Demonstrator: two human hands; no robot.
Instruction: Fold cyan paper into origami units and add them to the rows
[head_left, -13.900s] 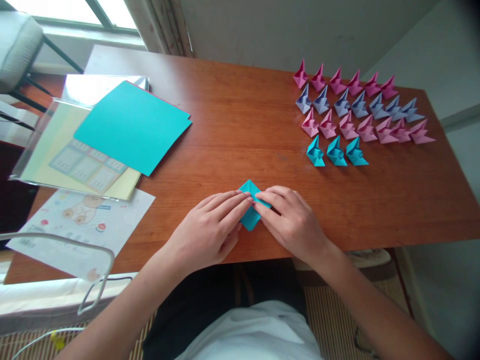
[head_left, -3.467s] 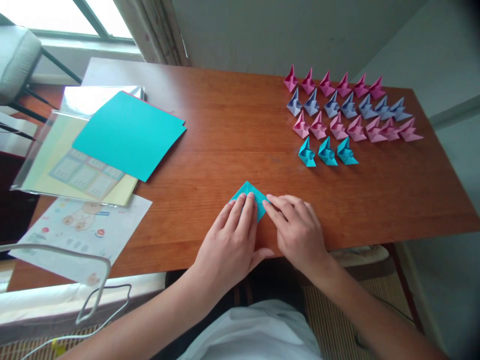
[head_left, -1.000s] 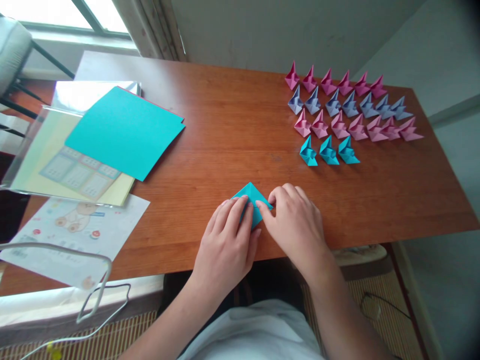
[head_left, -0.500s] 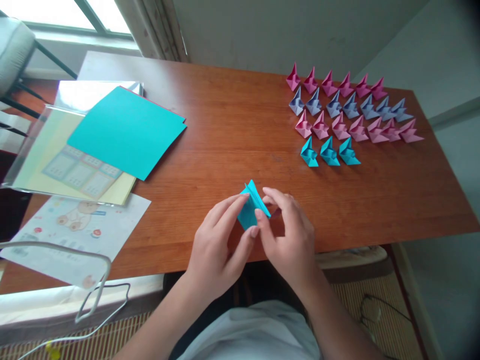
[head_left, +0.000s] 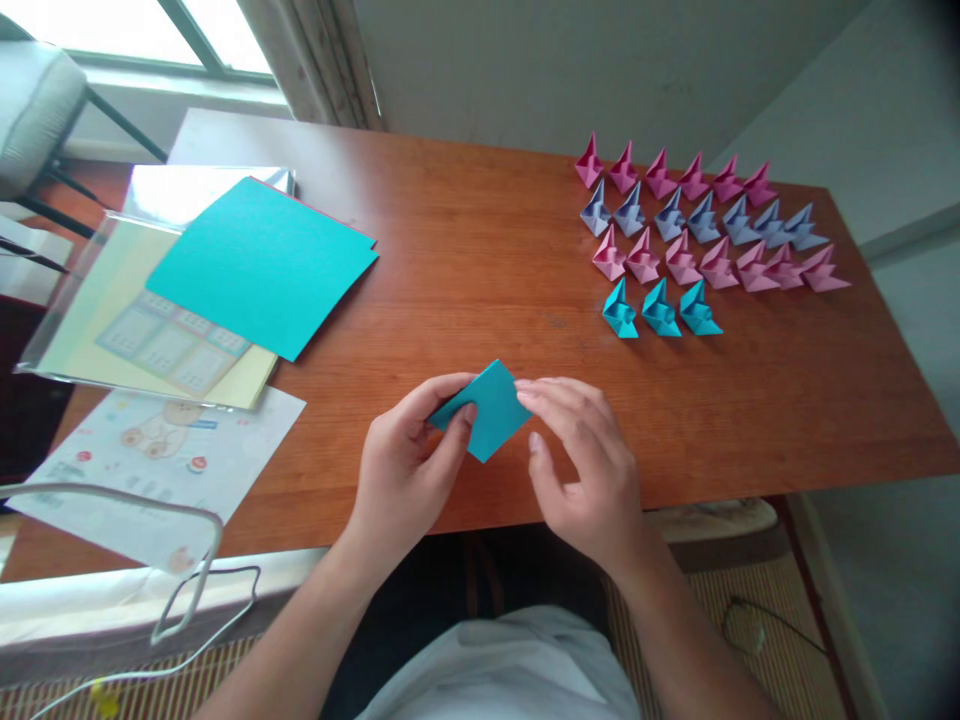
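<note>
The wooden tabletop (head_left: pixel 465 290) carries everything here. On its left lie a large teal sheet (head_left: pixel 262 265) and, partly beneath it, a clear packet (head_left: pixel 64 335) of pale yellow paper; a printed card (head_left: pixel 247 450) lies nearer the table's front edge.

The left hand (head_left: pixel 412 460) pinches the left corner of a folded teal square (head_left: pixel 491 415), thumb on top and fingers behind. The right hand (head_left: pixel 589 465) is loosely spread at the opposite corner, its thumb well apart from the fingers; whether a fingertip touches the paper, I cannot tell. The square is near the front edge, between both hands, and whether its lower tip meets the wood is unclear.

With only one corner surely gripped, the layers could slip or fan open if that thumb loosens, and squeezing too hard could put a stray crease there. A crease pressed with edges misaligned would probably come out crooked.

Smallest are the folded paper figures (head_left: pixel 661 308) in four rows at right, well clear of the hands.
</note>
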